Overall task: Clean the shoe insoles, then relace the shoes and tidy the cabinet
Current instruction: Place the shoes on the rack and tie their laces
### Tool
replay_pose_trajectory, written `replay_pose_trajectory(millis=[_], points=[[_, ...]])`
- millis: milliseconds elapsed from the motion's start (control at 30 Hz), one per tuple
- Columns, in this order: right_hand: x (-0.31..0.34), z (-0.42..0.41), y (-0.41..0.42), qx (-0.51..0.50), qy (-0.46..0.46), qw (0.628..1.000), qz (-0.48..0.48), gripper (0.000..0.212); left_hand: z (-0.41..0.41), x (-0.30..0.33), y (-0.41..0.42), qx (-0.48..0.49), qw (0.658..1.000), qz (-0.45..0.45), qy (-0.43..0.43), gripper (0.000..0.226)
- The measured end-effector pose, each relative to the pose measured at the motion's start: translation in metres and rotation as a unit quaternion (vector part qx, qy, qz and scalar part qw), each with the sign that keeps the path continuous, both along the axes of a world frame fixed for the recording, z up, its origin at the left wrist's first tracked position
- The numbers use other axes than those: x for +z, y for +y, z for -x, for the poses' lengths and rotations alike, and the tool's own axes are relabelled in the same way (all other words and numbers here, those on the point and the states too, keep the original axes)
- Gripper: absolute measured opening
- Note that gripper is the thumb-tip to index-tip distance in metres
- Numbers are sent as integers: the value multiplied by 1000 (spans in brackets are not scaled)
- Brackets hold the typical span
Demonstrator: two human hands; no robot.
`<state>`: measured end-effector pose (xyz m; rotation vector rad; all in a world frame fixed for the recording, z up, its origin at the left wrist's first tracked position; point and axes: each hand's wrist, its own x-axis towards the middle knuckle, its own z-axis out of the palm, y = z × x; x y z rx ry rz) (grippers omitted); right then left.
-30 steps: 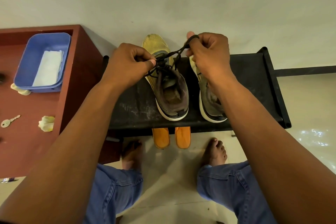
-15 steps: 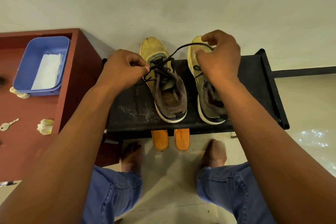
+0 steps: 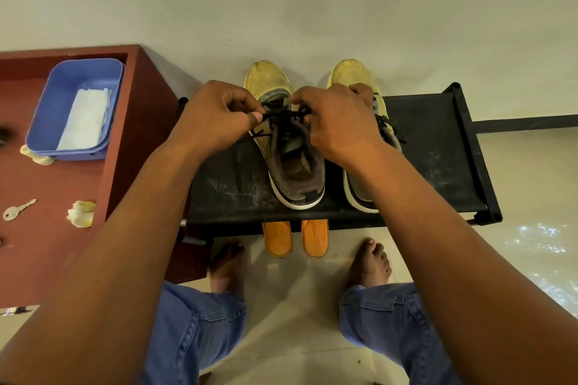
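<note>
Two yellow shoes stand side by side, toes toward the wall, on the black shoe rack (image 3: 431, 166). The left shoe (image 3: 291, 166) has a black lace (image 3: 281, 114) across its tongue. My left hand (image 3: 215, 119) pinches one end of that lace between thumb and forefinger. My right hand (image 3: 337, 125) pinches the other end just right of the tongue, so the two hands nearly meet. The right shoe (image 3: 353, 75) is partly hidden under my right hand and forearm. Two orange insoles (image 3: 295, 237) stick out from under the rack's front edge.
A red-brown cabinet (image 3: 137, 134) stands to the left, holding a blue tub (image 3: 75, 109) with a white cloth (image 3: 86, 117), a key (image 3: 18, 209) and crumpled yellowish wads (image 3: 81, 212). My bare feet and jeans are on the pale floor below the rack.
My right hand came down and left from above the right shoe to the left shoe's tongue, drawing the lace taut. My left hand stayed at the lace.
</note>
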<state>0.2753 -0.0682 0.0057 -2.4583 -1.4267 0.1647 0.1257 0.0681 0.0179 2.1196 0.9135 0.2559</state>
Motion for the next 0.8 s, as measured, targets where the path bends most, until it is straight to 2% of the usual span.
replay_pose_trajectory(millis=[133,367,433,533,667,733,800], points=[[1,-9,-1,-41,-13,999,-33,29,2,2,0,7,1000,0,-1,13],[4,-29,-12,-137,-62,989,-14,21,8,12,1,33,998,0,49,19],[4,-34,-16,-155,-75,985,6,19,11,14,2,45,995,-2,86,13],[3,-40,-19,-176,-83,981,21,18,14,19,3,57,982,-9,178,30],[4,-42,-21,-191,-86,977,36,15,13,16,6,64,959,-11,274,27],[7,-38,-19,-176,-80,981,31,17,13,12,7,58,960,-5,274,23],[9,-32,-15,-127,-52,990,18,29,12,8,6,34,976,11,217,12]])
